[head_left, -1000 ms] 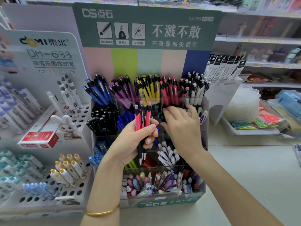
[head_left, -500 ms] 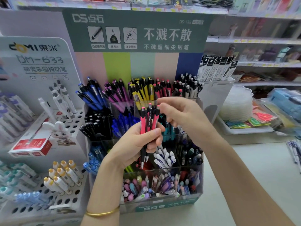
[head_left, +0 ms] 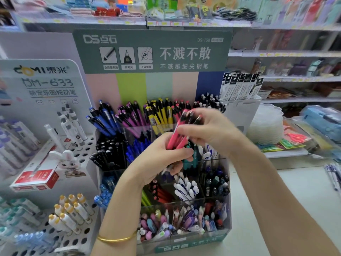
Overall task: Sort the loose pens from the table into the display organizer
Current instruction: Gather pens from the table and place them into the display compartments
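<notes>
A small bunch of pink pens (head_left: 176,134) with black tops is held in front of the clear display organizer (head_left: 227,215). My left hand (head_left: 156,159) grips the lower half of the bunch. My right hand (head_left: 208,130) curls over the upper ends and pinches them; the pens are tilted to the right and blurred. The organizer's back row holds blue, purple, yellow, pink and black pens in separate compartments. Lower compartments hold black, blue, teal, white and mixed pens.
A white pegboard stand (head_left: 60,239) with yellow-capped pens (head_left: 70,213) and a red box (head_left: 36,179) sits at the left. A stack of clear trays (head_left: 265,126) and a few loose pens (head_left: 333,175) lie on the table at the right. Shelves run behind.
My right hand came out of the organizer's back row and closed on the tops of the pink pens. The bunch tilted from upright to leaning right, and the view rose.
</notes>
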{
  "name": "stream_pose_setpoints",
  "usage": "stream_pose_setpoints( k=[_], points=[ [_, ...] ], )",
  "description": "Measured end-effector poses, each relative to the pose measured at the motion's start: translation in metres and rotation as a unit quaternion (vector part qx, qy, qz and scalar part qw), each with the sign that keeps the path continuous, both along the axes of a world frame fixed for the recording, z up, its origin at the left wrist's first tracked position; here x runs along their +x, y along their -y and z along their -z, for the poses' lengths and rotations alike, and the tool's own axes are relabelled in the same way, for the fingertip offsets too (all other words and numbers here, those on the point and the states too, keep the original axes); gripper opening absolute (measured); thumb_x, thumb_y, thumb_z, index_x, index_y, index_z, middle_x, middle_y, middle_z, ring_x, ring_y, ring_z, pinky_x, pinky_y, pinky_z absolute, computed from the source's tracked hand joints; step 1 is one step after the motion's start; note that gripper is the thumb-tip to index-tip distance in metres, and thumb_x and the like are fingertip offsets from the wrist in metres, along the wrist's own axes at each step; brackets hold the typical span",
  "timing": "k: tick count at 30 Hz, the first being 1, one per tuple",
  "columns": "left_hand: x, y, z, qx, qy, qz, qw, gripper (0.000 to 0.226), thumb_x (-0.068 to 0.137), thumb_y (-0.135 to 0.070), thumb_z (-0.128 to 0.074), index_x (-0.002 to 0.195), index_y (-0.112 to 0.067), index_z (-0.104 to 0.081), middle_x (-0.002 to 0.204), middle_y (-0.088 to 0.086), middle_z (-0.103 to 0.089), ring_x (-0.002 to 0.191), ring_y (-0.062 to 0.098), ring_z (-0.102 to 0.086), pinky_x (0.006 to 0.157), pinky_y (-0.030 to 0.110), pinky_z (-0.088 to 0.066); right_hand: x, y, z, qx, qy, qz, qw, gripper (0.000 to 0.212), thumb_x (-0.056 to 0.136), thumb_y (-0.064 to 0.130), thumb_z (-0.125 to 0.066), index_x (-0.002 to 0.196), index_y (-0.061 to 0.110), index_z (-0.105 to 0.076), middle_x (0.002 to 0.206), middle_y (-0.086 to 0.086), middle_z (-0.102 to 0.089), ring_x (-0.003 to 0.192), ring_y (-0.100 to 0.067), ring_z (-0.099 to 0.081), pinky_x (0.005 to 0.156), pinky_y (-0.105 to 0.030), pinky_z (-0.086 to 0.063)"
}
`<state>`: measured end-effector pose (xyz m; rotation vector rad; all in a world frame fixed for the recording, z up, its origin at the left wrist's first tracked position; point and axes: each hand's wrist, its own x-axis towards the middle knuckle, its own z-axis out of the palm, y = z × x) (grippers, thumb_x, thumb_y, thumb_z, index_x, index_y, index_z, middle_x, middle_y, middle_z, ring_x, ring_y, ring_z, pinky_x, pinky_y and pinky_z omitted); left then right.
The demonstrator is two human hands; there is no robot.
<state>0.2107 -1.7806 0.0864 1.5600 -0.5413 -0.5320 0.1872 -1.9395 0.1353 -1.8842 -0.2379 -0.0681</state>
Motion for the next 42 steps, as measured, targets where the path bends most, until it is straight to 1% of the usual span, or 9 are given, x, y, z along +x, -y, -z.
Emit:
stream_pose_setpoints(
  k=[5,11,14,19,22,27,32,36,42],
  points=[
    [0.004,-0.003,0.002,-0.021,-0.043,-0.119,0.992,0.03,0.095,-0.012,-0.06,0.123,-0.011,-0.049,0.095,0.013,-0.07,0.055,0.013,-0.055,0.05,0.024,-0.047,0.018,0.031,-0.024,0.0,0.169,0.188,0.968,0.013,0.083,0.009,-0.072,0.077,0.017,-0.064,0.061,0.006,-0.057,0.05,-0.002,-0.048,0.052,-0.017,-0.038],
    [0.004,0.001,0.002,-0.052,-0.047,-0.125,0.99,0.022,0.096,-0.008,-0.057,0.118,-0.008,-0.055,0.085,0.009,-0.07,0.054,0.012,-0.054,0.05,0.024,-0.047,0.033,0.023,-0.024,-0.103,0.244,0.234,0.935,0.013,0.082,0.013,-0.073,0.091,0.006,-0.067,0.081,0.006,-0.065,0.075,-0.006,-0.062,0.073,-0.018,-0.047],
    [0.005,0.001,0.001,-0.051,-0.041,-0.124,0.99,0.02,0.097,-0.008,-0.055,0.117,-0.007,-0.055,0.084,0.008,-0.069,0.054,0.012,-0.054,0.05,0.023,-0.047,0.038,0.019,-0.025,-0.191,0.235,0.231,0.925,0.018,0.082,0.015,-0.073,0.093,0.004,-0.065,0.085,0.003,-0.06,0.077,-0.01,-0.054,0.066,-0.009,-0.038],
    [0.006,0.004,0.0,-0.062,-0.041,-0.126,0.989,0.019,0.097,-0.006,-0.054,0.116,-0.006,-0.055,0.083,0.008,-0.068,0.054,0.012,-0.053,0.049,0.023,-0.047,0.057,0.001,-0.017,-0.283,0.19,0.24,0.909,0.027,0.084,0.019,-0.07,0.098,0.002,-0.056,0.093,-0.009,-0.062,0.09,-0.029,-0.058,0.075,-0.035,-0.044],
    [0.006,0.004,0.0,-0.072,-0.04,-0.132,0.988,0.018,0.097,-0.006,-0.053,0.115,-0.007,-0.056,0.082,0.007,-0.068,0.054,0.012,-0.054,0.049,0.023,-0.047,0.063,-0.01,-0.018,-0.319,0.209,0.254,0.889,0.041,0.086,0.011,-0.067,0.121,0.007,-0.044,0.108,-0.011,-0.064,0.097,-0.033,-0.059,0.081,-0.045,-0.048],
    [0.007,0.001,-0.001,-0.085,-0.048,-0.162,0.982,0.019,0.097,-0.003,-0.052,0.114,-0.008,-0.056,0.085,0.009,-0.068,0.054,0.012,-0.054,0.048,0.022,-0.047,0.063,-0.015,0.0,-0.485,0.268,0.29,0.78,0.022,0.094,0.017,-0.054,0.114,0.012,-0.051,0.108,-0.008,-0.06,0.098,-0.032,-0.055,0.066,-0.037,-0.042],
    [0.008,-0.003,-0.002,-0.088,-0.046,-0.169,0.981,0.018,0.098,-0.004,-0.05,0.114,-0.008,-0.056,0.084,0.008,-0.067,0.052,0.011,-0.053,0.047,0.02,-0.047,0.067,-0.017,0.023,-0.486,0.318,0.341,0.739,0.058,0.078,0.066,-0.05,0.09,0.011,-0.067,0.113,-0.009,-0.06,0.096,-0.032,-0.054,0.075,-0.041,-0.039],
    [0.008,-0.007,-0.002,-0.087,-0.047,-0.164,0.981,0.018,0.098,-0.003,-0.049,0.113,-0.008,-0.056,0.084,0.008,-0.066,0.053,0.011,-0.053,0.047,0.02,-0.046,0.076,-0.017,0.044,-0.477,0.338,0.357,0.729,0.051,0.071,0.043,-0.077,0.107,0.009,-0.065,0.115,-0.01,-0.064,0.096,-0.03,-0.06,0.082,-0.04,-0.034],
    [0.01,-0.01,0.0,-0.088,-0.053,-0.156,0.982,0.018,0.098,-0.004,-0.05,0.114,-0.008,-0.057,0.08,0.005,-0.068,0.054,0.011,-0.053,0.048,0.021,-0.047,0.079,-0.011,0.042,-0.422,0.353,0.376,0.746,0.048,0.068,0.031,-0.081,0.108,0.008,-0.066,0.111,-0.007,-0.068,0.104,-0.029,-0.061,0.098,-0.041,-0.032]
  ],
)
